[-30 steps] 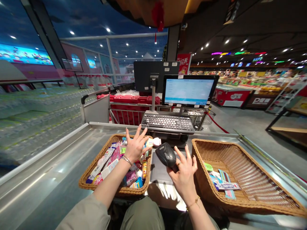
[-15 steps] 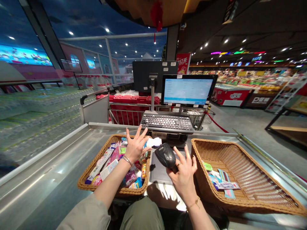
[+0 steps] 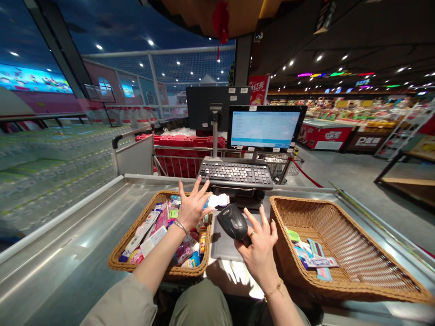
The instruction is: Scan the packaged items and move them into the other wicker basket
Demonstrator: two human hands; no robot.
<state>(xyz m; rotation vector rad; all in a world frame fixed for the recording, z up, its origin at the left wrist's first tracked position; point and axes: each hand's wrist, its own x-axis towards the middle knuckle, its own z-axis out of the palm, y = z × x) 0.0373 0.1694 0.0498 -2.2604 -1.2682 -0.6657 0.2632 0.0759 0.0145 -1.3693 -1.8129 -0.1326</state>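
Observation:
My left hand [image 3: 193, 207] has its fingers spread above the right part of the left wicker basket [image 3: 117, 253]. Colourful small packaged goods [image 3: 154, 228] fill that basket. Close by my left thumb is a small white-and-blue item [image 3: 220, 200]; whether I touch it cannot be told. A black handheld barcode scanner [image 3: 233, 222] is just left of my right hand [image 3: 260, 240], whose fingers are stretched apart. The scanner's lower part is hidden, so contact with my palm is unclear. In the right wicker basket [image 3: 353, 235] lie a toothpaste-like box [image 3: 319, 262] and several small packs.
A keyboard [image 3: 236, 174] and a lit monitor [image 3: 267, 129] stand beyond the baskets. Both baskets rest on a metal checkout counter [image 3: 68, 253] with raised edges. A grey pad [image 3: 222, 251] lies between them. A shopping cart [image 3: 292, 165] is behind.
The whole view has shifted very slightly to the left. Both hands keep their spread pose, and the goods in the baskets look the same.

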